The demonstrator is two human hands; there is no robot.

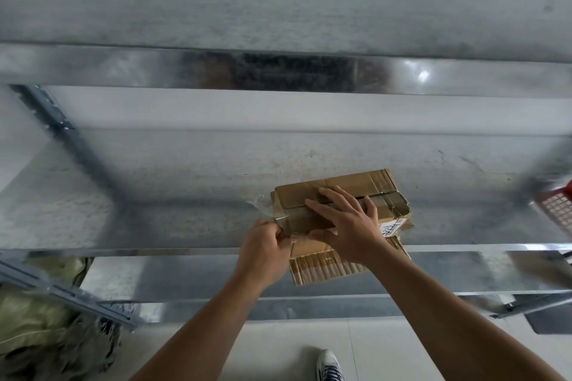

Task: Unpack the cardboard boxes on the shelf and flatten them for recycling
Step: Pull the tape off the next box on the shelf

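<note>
A small brown cardboard box (356, 187) lies on the galvanised metal shelf (185, 182), close to its front edge, resting on a flattened piece of corrugated cardboard (322, 269) that overhangs the edge. My right hand (343, 219) lies spread flat on the box's top, fingers straight, pressing it down. At the box's left end my left hand (263, 244) pinches a strip of clear packing tape (266, 206), which stands lifted off the cardboard. A white label (391, 227) shows at the box's right side.
A red and white perforated object (557, 210) pokes in at the right edge of the shelf. A higher shelf's front beam (278, 71) crosses above. Greenish sacks (37, 312) sit at the lower left on the floor. My shoe (329, 365) stands on the pale floor below.
</note>
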